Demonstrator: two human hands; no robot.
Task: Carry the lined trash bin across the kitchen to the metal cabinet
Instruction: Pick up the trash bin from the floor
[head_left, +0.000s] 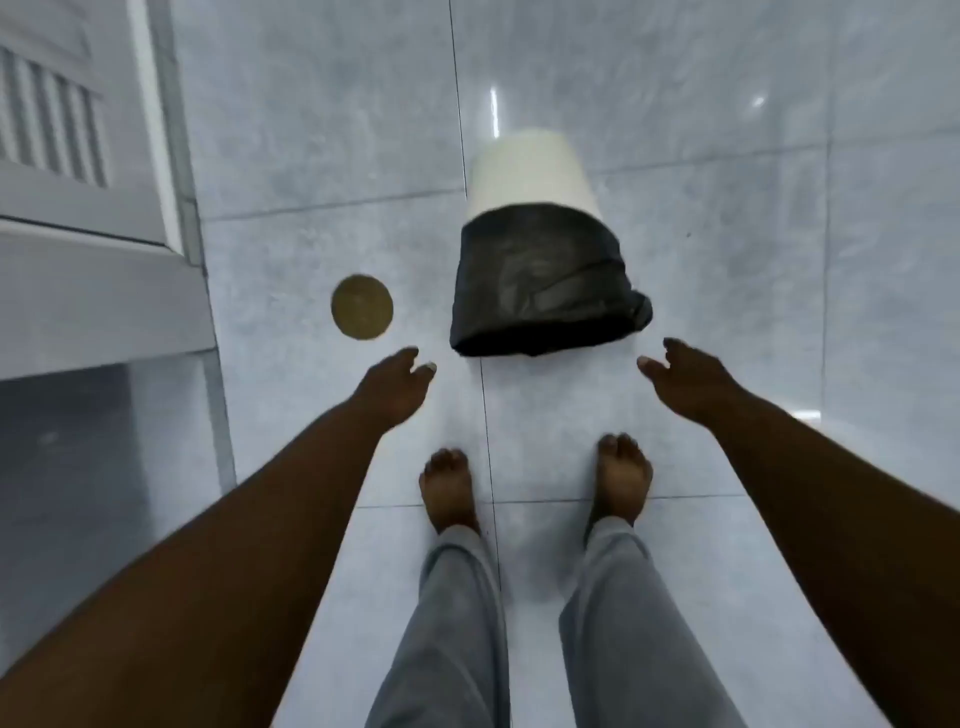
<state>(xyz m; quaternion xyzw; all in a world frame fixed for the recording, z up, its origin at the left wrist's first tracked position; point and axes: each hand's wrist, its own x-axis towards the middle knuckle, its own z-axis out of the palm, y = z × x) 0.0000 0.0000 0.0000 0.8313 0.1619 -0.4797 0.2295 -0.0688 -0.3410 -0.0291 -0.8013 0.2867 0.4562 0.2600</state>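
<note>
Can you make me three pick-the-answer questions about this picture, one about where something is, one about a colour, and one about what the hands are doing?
1. Where is the round brass disc?
A. On the floor, left of the bin
B. Inside the bin
C. Under a foot

2. What colour is the bag on the bin?
A. Blue
B. Black
C. Red

3. What are the hands doing?
A. Gripping the bin
B. Holding the disc
C. Open, not touching the bin

Answers: 1 A, the disc lies flat on the tile beside the bin. 2 B, the bag over the rim is black. 3 C, the left hand and right hand are open, with floor between them and the bin.
</note>
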